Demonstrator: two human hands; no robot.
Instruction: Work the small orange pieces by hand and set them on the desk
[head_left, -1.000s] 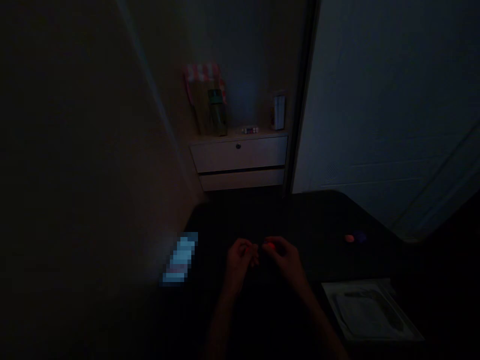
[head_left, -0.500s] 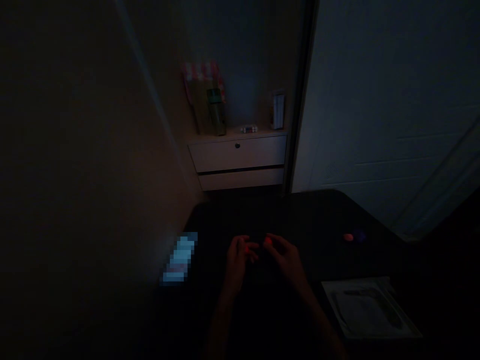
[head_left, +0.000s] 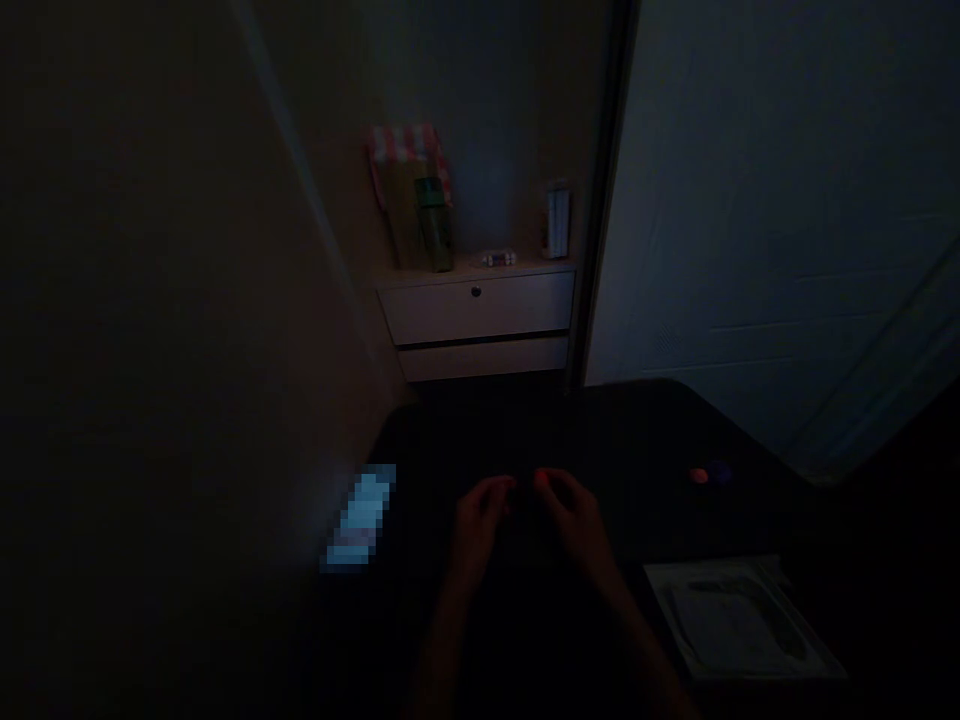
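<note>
In dim light, my right hand [head_left: 573, 510] pinches a small red lump [head_left: 541, 479] between thumb and fingertips above the dark table [head_left: 525, 420]. Facing it across a narrow gap is my left hand [head_left: 477, 515], its thumb and fingers drawn together. Whatever the left fingers hold is hidden or too dark to make out. To the right, a small orange-pink lump [head_left: 698, 476] lies beside a dark purple lump [head_left: 720, 473], apart from both hands.
A bright pixelated rectangle [head_left: 361, 518] lies at the table's left edge. A pale flat packet or sheet [head_left: 739, 620] is at the near right. Beyond the table, a white drawer unit [head_left: 480, 315] carries a green bottle [head_left: 434, 230] and a checked cloth [head_left: 405, 143].
My left fingers have closed together from a looser spread, and the red spot seen among them is hidden. The right hand has shifted very slightly, still pinching its red lump.
</note>
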